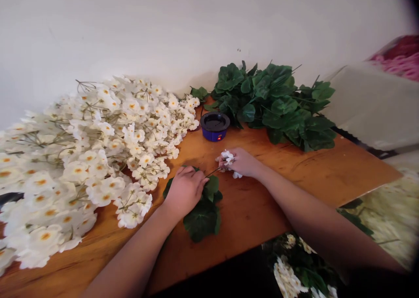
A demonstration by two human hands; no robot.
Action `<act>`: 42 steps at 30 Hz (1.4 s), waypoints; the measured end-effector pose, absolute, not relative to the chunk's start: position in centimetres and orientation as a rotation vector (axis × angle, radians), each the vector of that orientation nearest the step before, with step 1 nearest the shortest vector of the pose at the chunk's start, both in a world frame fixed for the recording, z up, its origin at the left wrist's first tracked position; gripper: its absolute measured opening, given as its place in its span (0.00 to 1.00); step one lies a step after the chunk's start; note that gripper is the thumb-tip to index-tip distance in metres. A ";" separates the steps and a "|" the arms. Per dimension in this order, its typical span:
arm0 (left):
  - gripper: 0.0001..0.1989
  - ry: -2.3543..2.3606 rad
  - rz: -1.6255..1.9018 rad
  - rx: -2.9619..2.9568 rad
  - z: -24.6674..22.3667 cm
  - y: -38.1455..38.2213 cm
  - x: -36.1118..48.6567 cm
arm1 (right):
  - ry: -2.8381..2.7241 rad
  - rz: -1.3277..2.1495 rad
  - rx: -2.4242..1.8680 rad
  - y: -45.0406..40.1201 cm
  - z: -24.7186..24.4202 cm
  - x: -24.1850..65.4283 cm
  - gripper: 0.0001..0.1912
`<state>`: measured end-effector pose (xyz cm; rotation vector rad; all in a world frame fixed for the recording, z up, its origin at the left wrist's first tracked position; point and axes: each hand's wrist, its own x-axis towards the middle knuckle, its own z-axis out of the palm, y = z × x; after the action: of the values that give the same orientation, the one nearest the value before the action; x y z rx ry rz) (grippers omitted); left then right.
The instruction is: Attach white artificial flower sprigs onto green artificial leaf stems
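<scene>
My left hand (186, 188) is closed on a bunch of artificial green leaves (202, 217), which lies partly under it on the wooden table. A thin dark stem runs from these fingers toward my right hand (242, 162). That hand is closed around a small cluster of white artificial flowers (228, 157), with petals poking out between and below the fingers. Just beyond both hands stands a small round blue pot (214, 133) with a dark top and a lit red switch on its front.
A large heap of white flowers with orange centres (108, 145) covers the table's left side. Green leaf bunches (271, 99) are piled at the back right by the wall. More flowers and leaves (301, 269) lie below the table's front edge. Pink flowers (401, 64) show far right.
</scene>
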<state>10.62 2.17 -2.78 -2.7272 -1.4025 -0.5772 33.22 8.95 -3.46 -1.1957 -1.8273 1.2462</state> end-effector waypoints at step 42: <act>0.09 -1.588 -0.612 -2.775 4.0 -1.6 8.6 | -1.602 1.298 -1.326 7.1 -1.3 32.8 0.08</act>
<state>8.64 -1.62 3.97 -2.7749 -1.5880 -0.6117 32.78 7.11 -1.25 -1.3260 -1.6017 1.2980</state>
